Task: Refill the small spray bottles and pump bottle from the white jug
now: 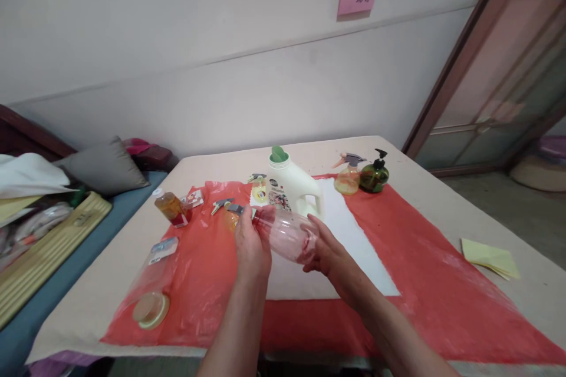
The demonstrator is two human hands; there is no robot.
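Clear bottle (287, 235) sideways btwn 2 hands: left hand (251, 242) grips neck, right hand (326, 252) cups base.

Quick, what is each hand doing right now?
Left hand: closed around the neck end of the clear plastic spray bottle.
Right hand: fingers cupping the same bottle's base.

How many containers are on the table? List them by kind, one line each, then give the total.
White jug with green cap: 1
Yellow spray bottle: 1
Dark green pump bottle: 1
Amber bottle with white cap: 1
Held clear bottle: 1
Clear container lying down, cream lid: 1
Total: 6
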